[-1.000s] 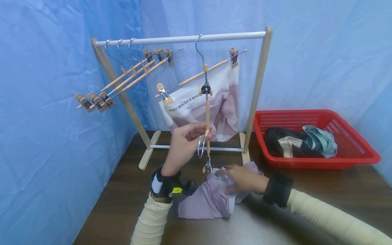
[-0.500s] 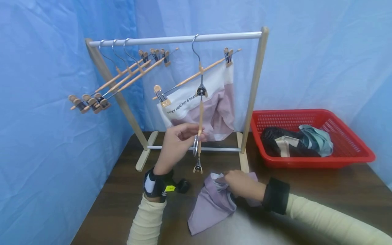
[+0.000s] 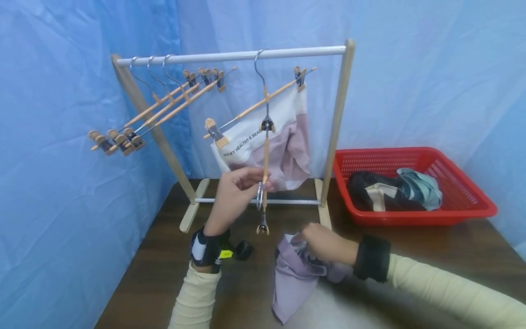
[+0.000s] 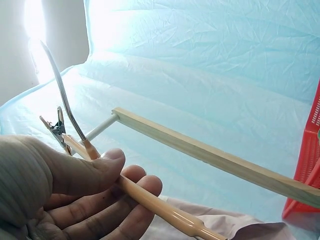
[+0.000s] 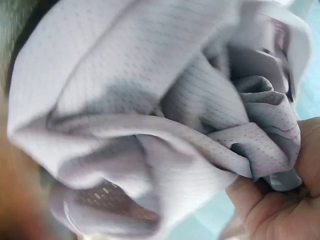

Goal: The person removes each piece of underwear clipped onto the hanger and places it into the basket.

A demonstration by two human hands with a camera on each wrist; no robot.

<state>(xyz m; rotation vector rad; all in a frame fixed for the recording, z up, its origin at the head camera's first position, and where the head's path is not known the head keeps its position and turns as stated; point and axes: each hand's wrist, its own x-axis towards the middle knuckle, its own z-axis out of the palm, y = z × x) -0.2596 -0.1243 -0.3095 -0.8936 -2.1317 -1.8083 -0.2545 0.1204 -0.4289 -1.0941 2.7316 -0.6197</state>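
In the head view the left hand (image 3: 236, 194) pinches the middle of a wooden clip hanger (image 3: 266, 157), held upright with a metal clip at each end; its hook hangs beside the fingers. The left wrist view shows thumb and fingers around the hanger's bar (image 4: 165, 209). To the right and lower, the right hand (image 3: 326, 243) grips a crumpled mauve garment (image 3: 293, 283), which hangs down to a point. Folds of this garment (image 5: 190, 100) fill most of the right wrist view, with the palm (image 5: 285, 210) at the lower right and the fingertips mostly hidden.
A rack with a white rail (image 3: 230, 56) stands behind the hands. From it hang several clip hangers (image 3: 176, 107) at left and one holding a white and mauve garment (image 3: 291, 137). A red basket (image 3: 415, 217) at right holds dark and green cloth (image 3: 427, 189).
The mauve garment has come up and away from the lower clip of the held hanger, gathered in the right hand, its loose part now hanging down. The left hand keeps its hold on the hanger.
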